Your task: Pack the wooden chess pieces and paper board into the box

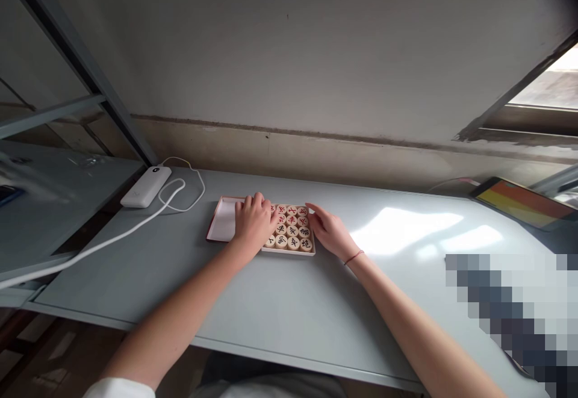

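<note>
A: Where's the box point(289, 253) of chess pcs point(292, 229)?
B: On the bench point(271, 307), btwn both hands; prob. its lid point(224, 222) at the L end.
A: Grip?
B: L hand point(254, 224) curled over box's L end, can't tell if it has a pc. R hand point(333, 233) loosely open at R side, nothing clasped.
A: Risk?
B: Uneven L push could tip pcs or skew the box, esp. if R slips.

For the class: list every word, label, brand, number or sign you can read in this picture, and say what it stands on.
None reads with certainty.
Round pieces, upper rows: red Chinese-style characters, too small to read surely.
Round pieces, lower rows: black ones, likewise.
White power bank: a faint mark, unreadable.
Device with coloured screen: no readable text.
</note>
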{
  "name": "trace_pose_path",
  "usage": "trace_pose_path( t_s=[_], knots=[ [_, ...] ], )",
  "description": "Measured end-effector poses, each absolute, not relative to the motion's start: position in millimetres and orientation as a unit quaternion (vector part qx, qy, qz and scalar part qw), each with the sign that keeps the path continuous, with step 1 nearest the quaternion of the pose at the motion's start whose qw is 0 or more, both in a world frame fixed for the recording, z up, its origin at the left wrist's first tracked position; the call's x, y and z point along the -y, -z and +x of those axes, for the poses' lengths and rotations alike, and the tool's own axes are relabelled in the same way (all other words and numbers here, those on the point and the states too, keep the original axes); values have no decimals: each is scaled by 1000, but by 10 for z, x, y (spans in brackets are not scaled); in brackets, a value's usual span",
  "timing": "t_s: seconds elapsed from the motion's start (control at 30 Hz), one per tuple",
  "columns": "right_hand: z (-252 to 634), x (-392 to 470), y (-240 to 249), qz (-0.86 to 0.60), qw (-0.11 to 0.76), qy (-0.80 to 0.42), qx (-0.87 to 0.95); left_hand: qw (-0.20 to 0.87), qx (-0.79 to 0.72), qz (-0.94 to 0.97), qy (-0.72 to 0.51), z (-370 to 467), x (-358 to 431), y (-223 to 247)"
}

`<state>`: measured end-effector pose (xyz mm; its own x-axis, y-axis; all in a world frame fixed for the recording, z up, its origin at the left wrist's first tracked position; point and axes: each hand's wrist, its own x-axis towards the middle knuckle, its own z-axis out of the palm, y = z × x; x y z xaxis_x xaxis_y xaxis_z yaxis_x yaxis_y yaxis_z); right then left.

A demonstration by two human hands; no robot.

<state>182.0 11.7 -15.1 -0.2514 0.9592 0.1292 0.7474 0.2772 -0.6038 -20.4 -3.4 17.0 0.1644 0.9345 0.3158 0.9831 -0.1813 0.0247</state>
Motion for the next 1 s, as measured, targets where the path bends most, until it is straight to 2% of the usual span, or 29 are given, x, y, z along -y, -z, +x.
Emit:
trace_pose_path(
  t_s=[1.0],
  knots=[
    [1822,-141,249,-513,271,-140,802,38,660,-745,86,-161,5,-162]
  ],
)
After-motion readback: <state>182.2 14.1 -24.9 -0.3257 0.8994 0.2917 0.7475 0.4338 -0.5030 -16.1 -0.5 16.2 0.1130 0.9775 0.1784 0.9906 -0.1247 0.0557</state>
